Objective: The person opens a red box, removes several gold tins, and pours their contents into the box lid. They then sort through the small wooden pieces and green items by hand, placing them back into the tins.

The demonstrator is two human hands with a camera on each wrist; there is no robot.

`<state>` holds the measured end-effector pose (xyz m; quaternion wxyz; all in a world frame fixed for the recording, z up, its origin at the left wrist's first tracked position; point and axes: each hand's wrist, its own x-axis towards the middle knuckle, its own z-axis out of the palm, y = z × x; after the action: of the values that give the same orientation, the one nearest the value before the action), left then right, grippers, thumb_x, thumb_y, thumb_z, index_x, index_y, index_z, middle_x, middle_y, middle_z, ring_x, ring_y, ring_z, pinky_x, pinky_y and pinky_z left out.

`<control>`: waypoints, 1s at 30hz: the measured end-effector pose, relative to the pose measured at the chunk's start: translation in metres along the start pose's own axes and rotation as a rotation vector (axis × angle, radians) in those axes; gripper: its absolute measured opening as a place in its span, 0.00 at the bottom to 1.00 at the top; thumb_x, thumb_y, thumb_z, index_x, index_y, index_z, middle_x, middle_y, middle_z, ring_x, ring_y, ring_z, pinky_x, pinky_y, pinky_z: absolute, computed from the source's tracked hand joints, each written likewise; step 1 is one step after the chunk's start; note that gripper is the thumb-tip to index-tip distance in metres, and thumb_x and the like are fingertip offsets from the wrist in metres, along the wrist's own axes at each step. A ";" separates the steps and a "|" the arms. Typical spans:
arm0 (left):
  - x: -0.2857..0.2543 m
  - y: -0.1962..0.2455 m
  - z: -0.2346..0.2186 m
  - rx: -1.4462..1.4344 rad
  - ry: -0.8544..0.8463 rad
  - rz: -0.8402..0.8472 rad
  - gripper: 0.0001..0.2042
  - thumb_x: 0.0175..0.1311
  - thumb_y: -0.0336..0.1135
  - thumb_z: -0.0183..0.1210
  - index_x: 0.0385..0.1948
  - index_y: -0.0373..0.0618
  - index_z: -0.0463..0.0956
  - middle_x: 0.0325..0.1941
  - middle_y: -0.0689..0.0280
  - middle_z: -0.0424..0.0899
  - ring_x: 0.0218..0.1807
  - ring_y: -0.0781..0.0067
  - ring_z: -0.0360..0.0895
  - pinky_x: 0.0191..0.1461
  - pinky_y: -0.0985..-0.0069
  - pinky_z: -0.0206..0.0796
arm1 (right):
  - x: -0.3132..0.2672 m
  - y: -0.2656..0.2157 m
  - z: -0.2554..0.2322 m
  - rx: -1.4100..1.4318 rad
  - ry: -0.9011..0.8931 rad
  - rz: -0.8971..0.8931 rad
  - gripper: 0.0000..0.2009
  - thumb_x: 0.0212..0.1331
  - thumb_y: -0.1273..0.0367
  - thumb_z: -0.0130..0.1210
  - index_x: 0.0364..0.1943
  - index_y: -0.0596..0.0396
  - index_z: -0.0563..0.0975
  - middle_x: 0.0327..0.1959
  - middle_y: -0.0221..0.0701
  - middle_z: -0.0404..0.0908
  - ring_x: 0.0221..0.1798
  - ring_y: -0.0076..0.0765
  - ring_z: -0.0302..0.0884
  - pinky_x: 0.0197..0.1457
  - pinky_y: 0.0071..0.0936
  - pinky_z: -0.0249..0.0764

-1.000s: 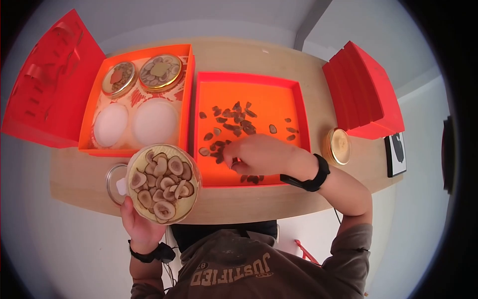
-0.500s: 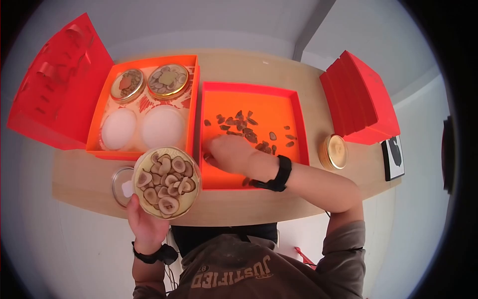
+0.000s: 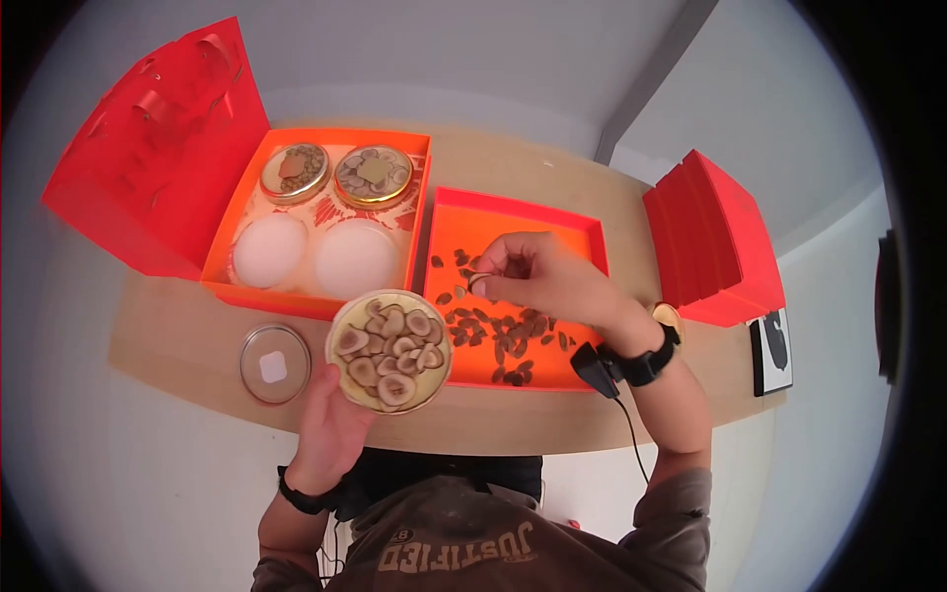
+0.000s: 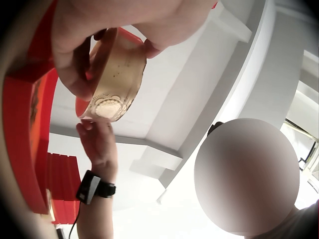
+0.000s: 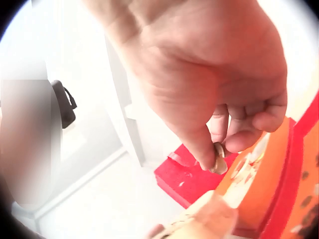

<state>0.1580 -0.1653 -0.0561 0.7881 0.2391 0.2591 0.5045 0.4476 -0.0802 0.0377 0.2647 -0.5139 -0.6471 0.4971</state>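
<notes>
My left hand (image 3: 333,434) holds a round cream tub (image 4: 119,74) from below and the side, its open top tilted up. Pale, dark-edged dried slices (image 3: 390,353) lie inside it. Over the shallow orange tray (image 3: 466,223), my right hand (image 3: 557,281) pinches a small slice or two (image 5: 219,163) between thumb and finger. The right wrist view shows the other fingers loosely bent. Many dark dried pieces (image 3: 515,337) are scattered on the tray floor, partly hidden by the right hand and forearm.
A clear round lid (image 3: 254,347) lies left of the tub. Behind stands an orange box (image 3: 419,212) with two filled jars (image 3: 375,178) and two white round shapes (image 3: 268,253); its red flap (image 3: 168,158) is raised. A tall red box (image 3: 705,242) stands at right, near a black-edged frame (image 3: 772,355).
My right hand has risen from low in the tray and turned, now showing pinched slices. The tub stays in my left hand. The head view has shifted, and more dark pieces show near the tray's front.
</notes>
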 end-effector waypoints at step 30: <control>0.002 -0.017 0.024 0.031 -0.054 0.056 0.31 0.75 0.52 0.46 0.74 0.46 0.58 0.75 0.55 0.67 0.71 0.52 0.71 0.57 0.53 0.80 | -0.024 0.108 -0.058 -0.755 0.074 0.381 0.14 0.61 0.67 0.62 0.50 0.53 0.81 0.43 0.36 0.86 0.43 0.43 0.86 0.46 0.41 0.80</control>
<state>0.1858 -0.1731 -0.0491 0.7767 0.2722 0.2387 0.5154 0.5483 -0.0835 -0.0361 -0.0159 -0.7026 -0.6674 0.2463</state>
